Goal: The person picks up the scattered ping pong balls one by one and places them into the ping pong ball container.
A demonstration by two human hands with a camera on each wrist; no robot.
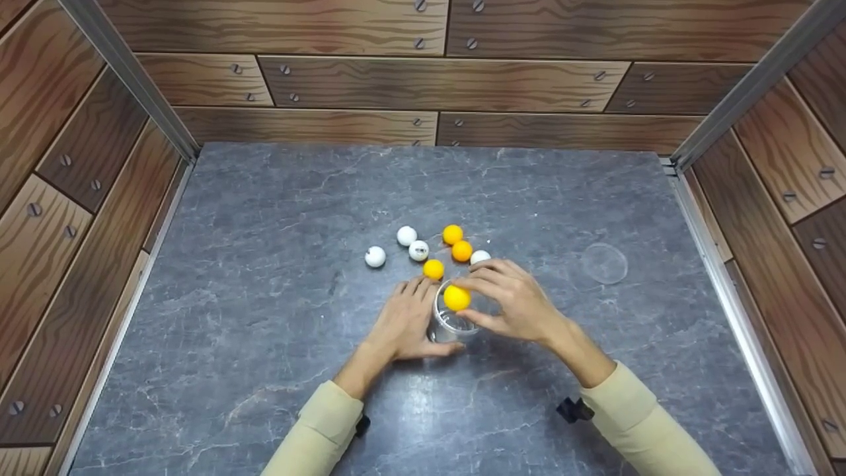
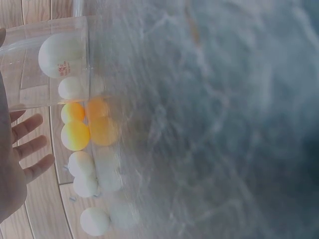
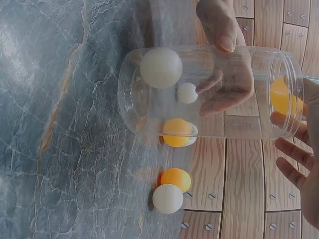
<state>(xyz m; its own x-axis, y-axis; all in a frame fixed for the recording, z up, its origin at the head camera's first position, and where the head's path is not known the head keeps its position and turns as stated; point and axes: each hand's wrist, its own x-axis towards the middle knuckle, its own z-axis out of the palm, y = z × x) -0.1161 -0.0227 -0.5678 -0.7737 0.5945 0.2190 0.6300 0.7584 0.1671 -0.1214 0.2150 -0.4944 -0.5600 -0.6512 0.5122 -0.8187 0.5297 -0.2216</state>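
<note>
A clear plastic jar [image 3: 209,122] stands upright on the grey marbled tabletop [image 1: 251,317]. My left hand [image 1: 413,320] holds it from the left, thumb on the near side and fingers around the far side. At its bottom lies a white ball [image 3: 161,68], also seen through the wall in the left wrist view. My right hand [image 1: 512,297] pinches an orange ball [image 1: 457,298] between thumb and fingers at the jar's open mouth. Just beyond the jar sit an orange ball [image 1: 433,269] and a white ball [image 1: 480,257], the latter partly covered by the right fingers.
Further back lie two touching orange balls, one nearer [image 1: 462,251] and one farther [image 1: 453,234]. Left of them are white balls [image 1: 418,250], with another white ball [image 1: 375,256] apart. A clear round lid [image 1: 604,263] lies to the right. Wood-patterned panels [image 1: 443,82] enclose the table.
</note>
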